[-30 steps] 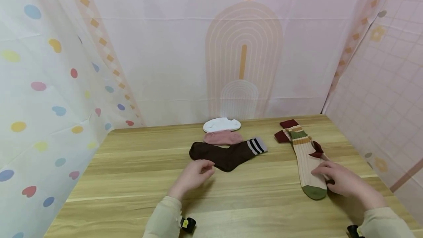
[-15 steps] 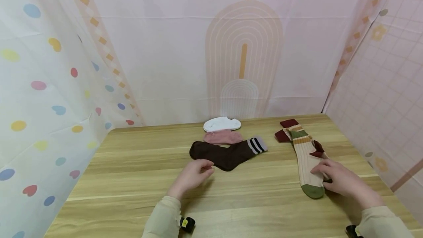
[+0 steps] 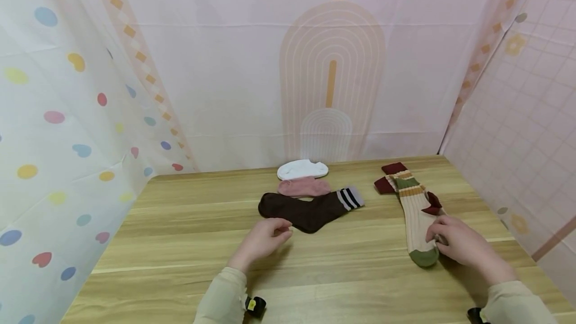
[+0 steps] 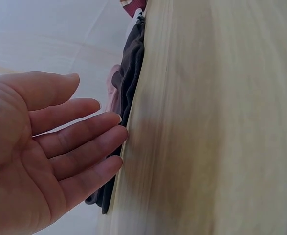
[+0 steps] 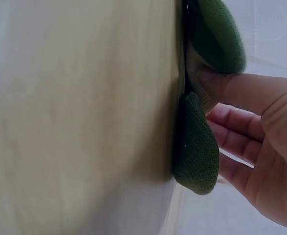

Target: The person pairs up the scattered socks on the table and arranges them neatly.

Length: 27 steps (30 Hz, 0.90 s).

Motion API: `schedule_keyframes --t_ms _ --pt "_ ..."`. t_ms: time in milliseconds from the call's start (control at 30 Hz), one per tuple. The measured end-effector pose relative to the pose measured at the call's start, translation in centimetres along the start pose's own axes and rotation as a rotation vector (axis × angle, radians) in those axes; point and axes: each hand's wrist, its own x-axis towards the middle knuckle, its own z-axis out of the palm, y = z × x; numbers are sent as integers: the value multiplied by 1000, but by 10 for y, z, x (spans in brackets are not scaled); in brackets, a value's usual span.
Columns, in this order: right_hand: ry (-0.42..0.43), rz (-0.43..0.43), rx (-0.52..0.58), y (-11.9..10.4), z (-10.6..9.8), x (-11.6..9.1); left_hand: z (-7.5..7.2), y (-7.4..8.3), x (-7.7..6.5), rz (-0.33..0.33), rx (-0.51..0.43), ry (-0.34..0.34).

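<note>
Toward the right of the table lies a cream ribbed sock [image 3: 415, 219] with a green toe and mustard and green bands, over a second sock with a dark red cuff [image 3: 384, 185]. My right hand [image 3: 461, 246] pinches the cream sock's edge near the toe. In the right wrist view the thumb [image 5: 246, 90] presses into the fabric between two green ends, one being a rounded green tip [image 5: 198, 152]. My left hand [image 3: 263, 238] holds nothing, fingers loosely bent, beside a dark brown sock [image 3: 310, 214]; its palm faces the camera in the left wrist view.
Behind the brown sock, which has a grey striped cuff, lie a pink low sock [image 3: 303, 187] and a white low sock [image 3: 301, 169]. The wooden table [image 3: 189, 244] meets patterned cloth hangings [image 3: 225, 89] at the back and sides.
My right hand has shifted slightly left and its fingers have curled in more. The cream sock's green toe has moved a little left and away from me. The left hand has stayed put.
</note>
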Motion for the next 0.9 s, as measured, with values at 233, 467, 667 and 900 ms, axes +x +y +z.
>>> schedule_keyframes --t_ms 233,467,667,900 --pt "88 -86 10 1 5 4 4 7 0 23 -41 -22" --pt "95 -112 117 -9 9 13 7 12 1 24 -62 -31" --pt "58 -74 254 -21 15 21 9 15 1 31 -81 -33" --pt "6 -52 355 -29 23 28 10 15 2 25 -78 -29"
